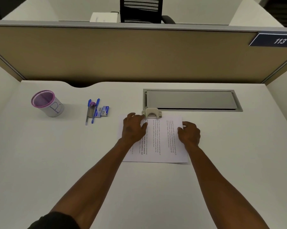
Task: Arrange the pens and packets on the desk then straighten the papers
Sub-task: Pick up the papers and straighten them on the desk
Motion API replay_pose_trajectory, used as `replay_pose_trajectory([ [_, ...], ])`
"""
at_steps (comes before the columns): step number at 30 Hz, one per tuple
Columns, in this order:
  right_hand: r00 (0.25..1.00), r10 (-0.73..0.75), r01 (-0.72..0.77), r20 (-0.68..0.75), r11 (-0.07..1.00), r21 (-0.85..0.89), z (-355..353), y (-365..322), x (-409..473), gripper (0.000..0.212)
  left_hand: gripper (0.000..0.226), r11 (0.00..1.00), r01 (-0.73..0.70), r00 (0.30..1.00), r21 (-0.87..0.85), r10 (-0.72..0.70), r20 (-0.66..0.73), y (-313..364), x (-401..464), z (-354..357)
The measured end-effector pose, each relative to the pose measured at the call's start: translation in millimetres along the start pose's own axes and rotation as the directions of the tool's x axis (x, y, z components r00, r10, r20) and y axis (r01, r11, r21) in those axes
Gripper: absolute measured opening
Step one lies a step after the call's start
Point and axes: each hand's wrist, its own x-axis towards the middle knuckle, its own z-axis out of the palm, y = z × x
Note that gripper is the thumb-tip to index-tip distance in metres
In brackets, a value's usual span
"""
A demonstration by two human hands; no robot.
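Left hand (134, 128) lies flat, fingers spread, on the white printed papers (162, 141); right hand (189, 133), grip curled, holds their right edge. A beige hole punch (151, 113) sits at their far edge. Blue-capped pens (93, 111) and small blue-white packets (102, 111) lie together left on the white counter (57, 162), near a purple-rimmed mesh cup (47, 103).

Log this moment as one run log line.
left hand flat on papers | right hand holds papers' right edge | pens, packets grouped
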Motion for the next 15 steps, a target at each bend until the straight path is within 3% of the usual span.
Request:
replay_pose_trajectory([
  [11, 0.997, -0.07, 0.068, -0.031, 0.994, -0.081, 3.2, 7.0, -3.7, 0.049, 0.044, 0.998, -0.058, 0.998, 0.004, 0.058, -0.016, -18.0, -1.8, 5.8],
  [15, 0.963, -0.248, 0.224, -0.101, 0.953, -0.203, 2.9, -4.8, 1.0, 0.06, 0.054, 0.995, -0.072, 0.997, 0.072, 0.071, 0.022, -22.8, 1.5, 7.0],
])
